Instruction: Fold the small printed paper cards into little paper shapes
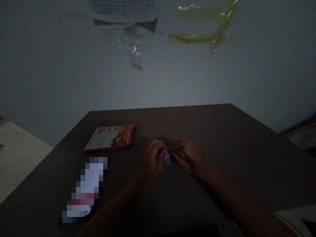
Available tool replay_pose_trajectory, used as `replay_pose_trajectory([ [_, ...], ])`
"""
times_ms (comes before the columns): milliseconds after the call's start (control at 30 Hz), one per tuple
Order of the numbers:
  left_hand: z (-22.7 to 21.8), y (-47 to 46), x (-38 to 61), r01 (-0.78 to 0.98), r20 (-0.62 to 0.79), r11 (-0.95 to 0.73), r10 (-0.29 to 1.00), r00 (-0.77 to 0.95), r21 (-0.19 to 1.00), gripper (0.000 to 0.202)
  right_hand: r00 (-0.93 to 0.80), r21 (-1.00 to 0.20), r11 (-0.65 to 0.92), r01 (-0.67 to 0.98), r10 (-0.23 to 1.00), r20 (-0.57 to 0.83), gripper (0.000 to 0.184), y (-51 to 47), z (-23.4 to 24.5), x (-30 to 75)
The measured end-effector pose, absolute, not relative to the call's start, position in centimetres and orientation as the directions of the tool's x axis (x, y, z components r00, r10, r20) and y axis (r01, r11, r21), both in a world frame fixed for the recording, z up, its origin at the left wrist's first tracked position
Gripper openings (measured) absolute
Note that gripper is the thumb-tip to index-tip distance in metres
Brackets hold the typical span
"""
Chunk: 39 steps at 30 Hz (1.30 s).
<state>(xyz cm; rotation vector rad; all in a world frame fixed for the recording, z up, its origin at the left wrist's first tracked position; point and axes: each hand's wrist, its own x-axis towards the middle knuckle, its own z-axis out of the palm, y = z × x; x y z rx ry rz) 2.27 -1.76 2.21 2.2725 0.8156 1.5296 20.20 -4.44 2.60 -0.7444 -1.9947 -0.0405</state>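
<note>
Between my two hands, over the middle of the dark table, is a small bluish, crinkled packet point(168, 159). It looks like a wrapper, but the dim light hides its exact kind. My left hand point(155, 157) pinches its upper left part between thumb and curled fingers. From the other side my right hand point(189, 154) pinches near its top edge, fingertips almost meeting those of the left. The packet's lower part hangs in the gap between the thumbs. Whatever is inside it cannot be seen.
A red and white printed booklet or flat box point(110, 137) lies at the table's left. Nearer me is a lit, blurred-out phone-like object point(84, 189). The brown table point(222, 131) meets a grey wall point(158, 85) bearing yellowish tape point(192, 38) and a clear plastic piece point(135, 54).
</note>
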Motion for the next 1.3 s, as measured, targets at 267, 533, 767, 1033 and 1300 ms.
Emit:
replay_pose_trajectory([
  [267, 2.1, -1.1, 1.7, 0.31, 0.678, -0.669, 0.729, 0.094, 0.676, 0.013, -0.346, -0.309, 0.774, 0.552, 0.55, 0.76, 0.026, -4.2, 2.3, 21.0],
  [533, 1.5, -0.6, 1.4, 0.204, 0.427, -0.417, 0.904, -0.006, 0.886, 0.017, -0.367, -0.349, 0.734, 0.582, 0.621, 0.693, 0.022, -3.8, 1.8, 21.6],
  [767, 0.8, -0.2, 1.6, 0.139, 0.273, -0.27, 0.962, -0.005, 0.953, 0.023, -0.223, -0.536, 0.613, 0.581, 0.753, 0.619, 0.024, -4.1, 1.6, 21.7],
  [1033, 1.3, -0.6, 1.9, 0.078, 0.197, -0.2, 0.979, 0.052, 0.977, 0.027, -0.124, -0.723, 0.471, 0.504, 0.869, 0.48, 0.014, -3.9, 1.4, 21.7],
  [1300, 0.7, -1.7, 2.7, 0.152, 0.329, -0.385, 0.895, 0.3, 0.91, 0.022, -0.308, -0.526, 0.656, 0.541, 0.737, 0.602, 0.015, -4.0, 1.8, 19.8],
])
